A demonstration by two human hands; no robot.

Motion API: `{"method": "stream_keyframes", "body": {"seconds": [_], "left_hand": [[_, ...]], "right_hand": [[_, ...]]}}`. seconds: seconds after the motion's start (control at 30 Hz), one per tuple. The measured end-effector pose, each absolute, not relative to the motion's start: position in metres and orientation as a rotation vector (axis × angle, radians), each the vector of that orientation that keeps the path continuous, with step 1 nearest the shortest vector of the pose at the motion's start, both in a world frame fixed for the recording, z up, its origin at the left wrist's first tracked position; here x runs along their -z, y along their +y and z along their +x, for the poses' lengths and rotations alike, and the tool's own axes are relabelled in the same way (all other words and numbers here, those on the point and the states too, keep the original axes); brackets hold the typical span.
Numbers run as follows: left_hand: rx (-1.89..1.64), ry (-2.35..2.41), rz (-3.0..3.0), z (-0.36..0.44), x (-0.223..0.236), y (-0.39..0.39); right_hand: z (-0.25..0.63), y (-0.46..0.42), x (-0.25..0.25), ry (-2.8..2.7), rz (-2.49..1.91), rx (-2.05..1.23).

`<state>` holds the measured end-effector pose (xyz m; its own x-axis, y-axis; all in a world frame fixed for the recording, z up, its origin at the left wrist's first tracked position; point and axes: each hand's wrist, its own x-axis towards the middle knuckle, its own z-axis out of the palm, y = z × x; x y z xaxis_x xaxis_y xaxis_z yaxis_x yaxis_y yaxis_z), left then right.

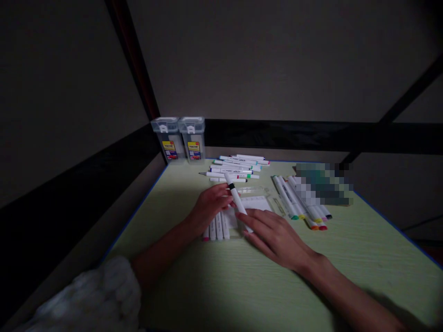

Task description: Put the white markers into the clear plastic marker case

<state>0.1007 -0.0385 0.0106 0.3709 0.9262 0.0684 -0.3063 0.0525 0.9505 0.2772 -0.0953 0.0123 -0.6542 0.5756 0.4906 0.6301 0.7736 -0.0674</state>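
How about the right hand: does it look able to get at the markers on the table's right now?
Probably yes: the markers at right lie close beside the right hand, with only tabletop showing between. It holds a white marker, though, so its grip may need freeing first.

Dim light falls mostly on the pale green, wood-grained worktop [277, 295], which has a blue edge [153, 184]. Plain greyish walls [263, 60] rise behind and at left, sinking into shadow. A dark horizontal band [311, 134] crosses the back wall; a reddish-brown strip [133, 55] slants down the corner.
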Motion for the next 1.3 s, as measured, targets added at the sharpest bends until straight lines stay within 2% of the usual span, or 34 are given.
{"method": "stream_keyframes", "body": {"seconds": [0.37, 1.3], "left_hand": [[-1.248, 0.845, 1.1, 0.0967, -0.0111, -0.0322], [-1.224, 0.763, 1.03, 0.0961, -0.0121, -0.0334]], "right_hand": [[0.2758, -0.0955, -0.0105, -2.611, -0.864, 0.173], [0.2769, -0.095, -0.0127, -2.493, -0.727, 0.328]]}}
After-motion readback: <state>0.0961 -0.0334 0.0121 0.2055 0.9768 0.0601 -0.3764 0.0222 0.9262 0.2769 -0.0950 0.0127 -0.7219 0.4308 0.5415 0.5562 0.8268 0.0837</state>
